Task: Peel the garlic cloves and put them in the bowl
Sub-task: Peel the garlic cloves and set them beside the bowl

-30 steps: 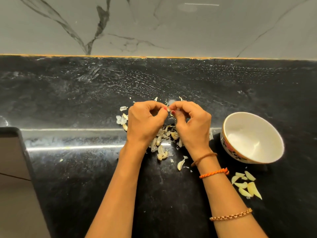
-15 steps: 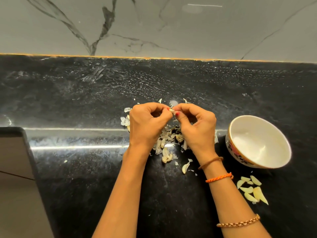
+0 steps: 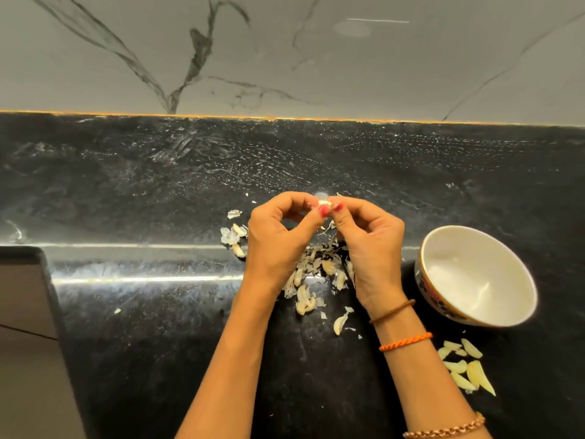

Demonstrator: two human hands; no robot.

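A small garlic clove (image 3: 324, 202) is pinched between the fingertips of my left hand (image 3: 278, 242) and my right hand (image 3: 370, 245), held above the black counter. Only its pale tip shows between the thumbs. Thin skin shreds hang just below my right thumb. A heap of unpeeled cloves and papery skins (image 3: 319, 274) lies under my hands. Right of them stands a white bowl (image 3: 449, 315) with a patterned outside, tilted, nothing visible in it. Several peeled cloves (image 3: 467, 370) lie on the counter below the bowl.
A lone clove (image 3: 340, 323) lies near my right wrist. More skins and cloves (image 3: 234, 236) sit left of my left hand. A dark panel or device edge (image 3: 28, 312) fills the lower left. A marble wall (image 3: 285, 52) rises behind the counter.
Both hands stay together on the clove while the thumbs work at it; a bit more of the pale clove shows. The view has shifted slightly.
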